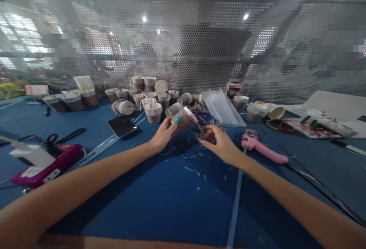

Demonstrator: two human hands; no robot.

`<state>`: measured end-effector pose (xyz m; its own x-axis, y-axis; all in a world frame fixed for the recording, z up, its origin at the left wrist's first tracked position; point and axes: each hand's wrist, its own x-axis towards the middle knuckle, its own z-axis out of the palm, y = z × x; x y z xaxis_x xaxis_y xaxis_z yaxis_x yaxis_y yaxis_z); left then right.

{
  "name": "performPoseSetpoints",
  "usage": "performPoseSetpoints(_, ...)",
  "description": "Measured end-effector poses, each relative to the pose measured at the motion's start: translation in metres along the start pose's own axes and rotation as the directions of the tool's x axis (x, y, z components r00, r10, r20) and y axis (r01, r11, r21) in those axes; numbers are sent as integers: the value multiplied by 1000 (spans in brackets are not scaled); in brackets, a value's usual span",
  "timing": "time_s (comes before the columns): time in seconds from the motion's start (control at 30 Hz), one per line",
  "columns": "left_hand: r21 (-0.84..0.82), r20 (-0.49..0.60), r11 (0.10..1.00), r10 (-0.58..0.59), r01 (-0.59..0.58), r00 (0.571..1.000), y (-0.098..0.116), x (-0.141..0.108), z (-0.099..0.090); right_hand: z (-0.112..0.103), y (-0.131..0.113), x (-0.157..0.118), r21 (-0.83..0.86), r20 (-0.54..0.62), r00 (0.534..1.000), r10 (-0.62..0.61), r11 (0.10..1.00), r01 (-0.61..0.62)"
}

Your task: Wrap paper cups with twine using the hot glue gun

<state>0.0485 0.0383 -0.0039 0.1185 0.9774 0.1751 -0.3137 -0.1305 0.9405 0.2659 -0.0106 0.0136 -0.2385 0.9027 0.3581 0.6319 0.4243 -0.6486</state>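
Observation:
In the middle of the head view, my left hand (166,132) is closed round a small cup (185,121) wrapped in brown-grey cord, tilted on its side. A bright turquoise nail shows on the thumb. Just right of the cup, my right hand (215,142) has its fingers curled in a pinch. What sits in them is too small and blurred to name. Behind the hands lies a tangle of thin cord (198,108) with a blue loop (206,118). Short cord scraps (190,169) are scattered on the blue table below.
Several small handled cups (153,112) are grouped at the back. A phone (122,126) lies left, near a purple power strip (58,165). Clear plastic sheets (221,108) lie behind my right hand. A pink glue gun (265,150) trails its cable rightward. Perforated metal (160,50) stands behind the table.

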Motion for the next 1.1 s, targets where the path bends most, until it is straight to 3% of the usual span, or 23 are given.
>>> performPoseSetpoints(0.2, 249, 167, 968, -59, 16, 984, -6, 5, -6, -9, 10, 7, -87, 12, 999, -51, 995, 51)
performPoseSetpoints(0.27, 409, 245, 911, -49, -58, 968, -5, 12, -14, -12, 15, 8, -95, 14, 998, -57, 994, 58)
performPoseSetpoints(0.37, 591, 372, 763, 30, -262, 928, 3, 25, -31, -14, 19, 9, -90, 7, 998, -65, 994, 66)
performPoseSetpoints(0.47, 658, 447, 689, -32, -304, 894, 15, 33, -46, -14, 20, 8, -80, 15, 997, -82, 993, 83)
performPoseSetpoints(0.57, 623, 505, 716, -60, -315, 861, 25, 33, -51, -14, 17, 7, -64, 0, 994, -107, 992, 107)
performPoseSetpoints(0.67, 579, 519, 765, -79, -282, 851, 27, 27, -47, -15, 10, 4, -4, -35, 992, -117, 993, 117)
performPoseSetpoints(0.73, 588, 474, 766, -68, -258, 878, 23, 24, -43, -17, 4, 2, 39, -38, 994, -105, 994, 106)
performPoseSetpoints(0.83, 606, 364, 743, 59, -284, 930, 11, 22, -40, -18, -3, -1, 109, -32, 996, -83, 990, 86)
performPoseSetpoints(0.9, 622, 344, 713, 124, -325, 931, 4, 22, -40, -18, -6, -2, 148, -30, 996, -81, 985, 84)
performPoseSetpoints(1.0, 713, 356, 568, 210, -410, 911, 1, 21, -39, -17, -5, -3, 155, -16, 996, -85, 984, 87)
performPoseSetpoints(1.1, 818, 380, 285, 385, -500, 841, 12, 11, -30, -15, -2, -2, 139, -23, 997, -76, 987, 79)
